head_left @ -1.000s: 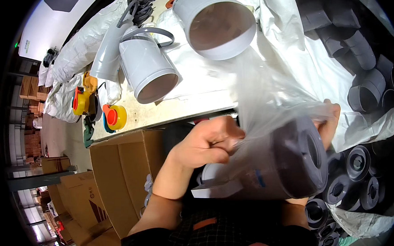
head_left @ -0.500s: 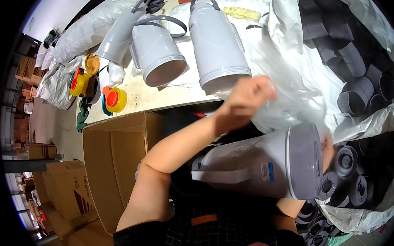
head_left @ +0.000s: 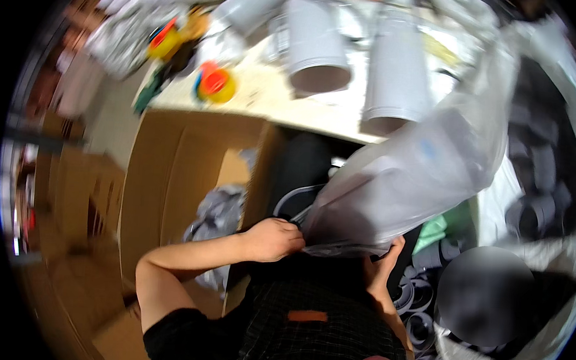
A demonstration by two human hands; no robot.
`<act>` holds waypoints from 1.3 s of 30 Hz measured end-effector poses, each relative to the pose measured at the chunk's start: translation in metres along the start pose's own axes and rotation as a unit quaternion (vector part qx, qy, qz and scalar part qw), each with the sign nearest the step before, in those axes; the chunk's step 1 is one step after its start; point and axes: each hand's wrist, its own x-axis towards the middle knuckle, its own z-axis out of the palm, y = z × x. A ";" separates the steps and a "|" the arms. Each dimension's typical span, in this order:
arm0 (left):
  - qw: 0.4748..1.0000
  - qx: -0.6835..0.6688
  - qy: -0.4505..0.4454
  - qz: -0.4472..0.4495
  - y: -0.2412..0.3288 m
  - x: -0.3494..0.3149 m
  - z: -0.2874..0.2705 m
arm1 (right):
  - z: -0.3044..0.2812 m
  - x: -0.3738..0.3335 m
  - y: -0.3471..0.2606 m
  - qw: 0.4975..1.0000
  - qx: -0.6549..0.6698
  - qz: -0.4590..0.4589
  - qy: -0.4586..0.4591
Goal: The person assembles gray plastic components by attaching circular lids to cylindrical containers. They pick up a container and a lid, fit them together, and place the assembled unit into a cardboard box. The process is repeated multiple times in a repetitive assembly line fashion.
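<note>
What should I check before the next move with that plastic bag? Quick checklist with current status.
1. Left hand grips the bag's lower edge: ok, fingers closed on it.
2. Right hand holds the same edge: ok, fingers curl up against the plastic bag.
3. Bag contents seated: cannot tell, the plastic is cloudy and the picture blurred.
4. Cardboard box open beside the left hand: ok, flaps open, crumpled plastic inside.
5. Bag apart from the white tubes on the table: cannot tell, its top overlaps them in view.
6. Black rings at the right away from both hands: ok.
</note>
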 end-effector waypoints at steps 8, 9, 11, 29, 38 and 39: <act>0.983 0.007 0.037 -0.177 0.037 -0.072 0.114 | 0.086 0.060 -0.016 0.719 0.474 0.342 -0.377; 0.959 -0.099 0.135 -0.228 0.041 -0.070 0.113 | 0.101 0.070 -0.039 0.714 0.457 0.321 -0.423; 0.951 0.057 0.216 -0.214 0.059 -0.070 0.093 | 0.130 0.083 -0.098 0.702 0.419 0.273 -0.507; 0.001 -0.163 0.921 -0.353 -0.182 -0.557 0.110 | 0.073 0.094 -0.054 0.875 0.220 0.373 -0.218; -0.006 -0.054 0.576 -0.816 -0.151 -0.408 0.052 | 0.066 0.255 -0.032 0.905 -0.344 -0.217 0.126; 0.198 0.023 0.717 -0.668 -0.139 -0.366 0.029 | 0.063 0.272 -0.039 0.947 -0.284 -0.142 0.040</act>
